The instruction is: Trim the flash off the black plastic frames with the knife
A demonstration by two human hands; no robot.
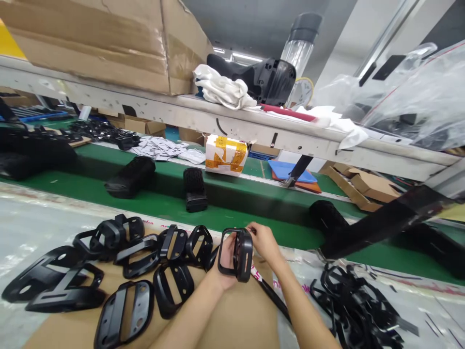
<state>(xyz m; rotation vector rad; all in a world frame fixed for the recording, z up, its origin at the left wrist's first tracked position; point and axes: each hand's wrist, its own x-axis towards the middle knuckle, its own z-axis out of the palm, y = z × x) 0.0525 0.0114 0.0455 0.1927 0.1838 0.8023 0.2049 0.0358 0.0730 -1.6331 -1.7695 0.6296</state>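
My left hand [227,257] is closed around a black plastic frame [244,257], a rounded piece with an open window, held up above the cardboard sheet. Beside its upper right edge is my right hand [262,238], fingers bent and pinched together near the frame; whatever they grip is too small to make out. A thin black strip [272,295] slants down below my right hand, lying near my forearm. Similar black plastic frames [125,310] lie in a loose group to the left on brown cardboard [247,320].
Tangled black strips [356,305] lie at the right. Beyond runs a green conveyor belt [232,218] carrying black parts [195,189]. An overhead shelf [174,114] holds a cardboard box [109,43] and a white cloth [223,87]. A dark slanted post [381,223] stands at the right.
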